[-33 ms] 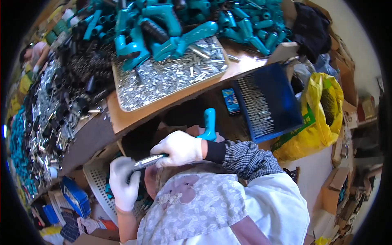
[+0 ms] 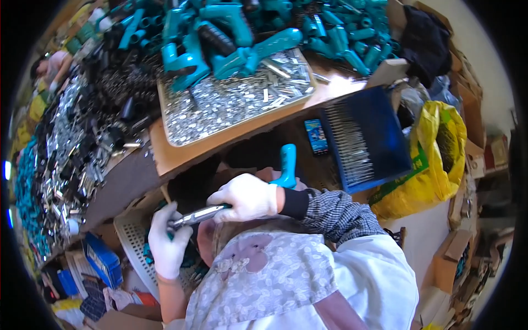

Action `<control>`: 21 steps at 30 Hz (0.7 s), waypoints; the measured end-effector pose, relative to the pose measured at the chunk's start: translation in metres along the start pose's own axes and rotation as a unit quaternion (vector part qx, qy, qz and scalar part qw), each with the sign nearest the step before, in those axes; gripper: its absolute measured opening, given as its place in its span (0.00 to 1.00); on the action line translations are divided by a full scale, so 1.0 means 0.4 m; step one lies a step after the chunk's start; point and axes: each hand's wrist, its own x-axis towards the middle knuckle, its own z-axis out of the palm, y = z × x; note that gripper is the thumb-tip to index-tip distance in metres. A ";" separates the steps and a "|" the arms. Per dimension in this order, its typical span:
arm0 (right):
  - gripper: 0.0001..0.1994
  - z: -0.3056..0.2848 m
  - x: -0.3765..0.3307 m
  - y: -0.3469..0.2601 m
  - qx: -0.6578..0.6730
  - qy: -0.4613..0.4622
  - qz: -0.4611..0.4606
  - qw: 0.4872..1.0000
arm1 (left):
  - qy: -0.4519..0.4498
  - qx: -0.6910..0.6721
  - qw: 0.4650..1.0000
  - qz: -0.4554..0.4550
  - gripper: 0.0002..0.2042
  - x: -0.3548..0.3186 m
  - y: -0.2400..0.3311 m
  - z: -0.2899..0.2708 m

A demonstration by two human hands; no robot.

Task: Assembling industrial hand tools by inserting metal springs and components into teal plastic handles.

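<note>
Both my hands wear white gloves and meet at a slim silver metal piece [image 2: 198, 216], tilted up to the right, with a dark end by my right fingers. Its exact kind I cannot make out. My right hand [image 2: 246, 198] is closed round the dark right end. My left hand [image 2: 169, 245] pinches the other end between thumb and fingers; a bit of teal shows by that thumb. Just beyond my right wrist a teal bent handle [image 2: 287, 165] stands up, its lower end hidden behind the hand.
A tray [image 2: 176, 144] of small silver parts lies on the bench, with teal tool housings [image 2: 231, 25] heaped behind. At right are a blue bin [image 2: 379, 132] of metal rods and a yellow bag [image 2: 434, 170]. A white perforated basket [image 2: 129, 236] sits below my left hand.
My left hand, blurred before, now shows raised fingers at the silver piece's left end. More of that piece is visible. The whole view has shifted slightly.
</note>
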 end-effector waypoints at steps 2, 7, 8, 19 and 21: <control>0.17 0.003 0.001 -0.002 -0.004 0.005 0.000 1.000 | -0.088 -0.090 0.978 -0.164 0.14 0.016 0.011 -0.004; 0.18 -0.011 -0.008 0.002 0.030 0.014 0.005 0.999 | -0.027 0.139 0.929 0.341 0.09 0.021 0.022 -0.005; 0.18 -0.015 -0.005 -0.001 0.008 0.016 0.003 1.000 | -0.005 0.120 0.958 0.259 0.09 0.024 0.009 0.005; 0.19 -0.032 0.021 -0.011 -0.016 -0.038 0.027 0.999 | -0.065 -0.012 0.998 0.005 0.11 0.033 0.021 0.005; 0.19 -0.029 0.020 -0.006 0.019 -0.028 0.014 0.999 | -0.091 -0.010 0.995 0.033 0.13 0.037 0.007 0.005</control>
